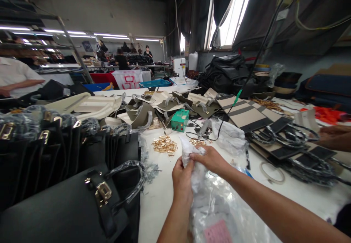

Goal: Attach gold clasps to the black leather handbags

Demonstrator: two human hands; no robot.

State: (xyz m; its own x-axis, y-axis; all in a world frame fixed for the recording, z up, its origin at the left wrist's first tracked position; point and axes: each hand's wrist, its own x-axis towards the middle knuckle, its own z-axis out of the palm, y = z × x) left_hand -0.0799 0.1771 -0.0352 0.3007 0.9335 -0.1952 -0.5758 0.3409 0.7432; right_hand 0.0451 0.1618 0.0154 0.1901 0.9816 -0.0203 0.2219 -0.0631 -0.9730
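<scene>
My left hand [182, 181] is closed around the gathered, whitish upper part of a clear plastic bag [216, 199]. My right hand [210, 158] pinches the same bunched plastic from the other side, thumb and fingers pressed together. Below the hands the bag spreads over the white table, with whitish contents and a pink label [218, 232] showing through. Just beyond my hands lies a pile of small gold metal fittings [165, 145]. A smaller group of gold pieces [197, 142] lies partly behind the bunched plastic.
Black handbags [63, 202] with gold clasps crowd the left side. A green control box [180, 120] with a cable stands mid-table. Stacked beige-and-black bag panels [246, 115] lie at right, near another person's hand [334, 137]. A white-sleeved person [16, 76] sits at far left.
</scene>
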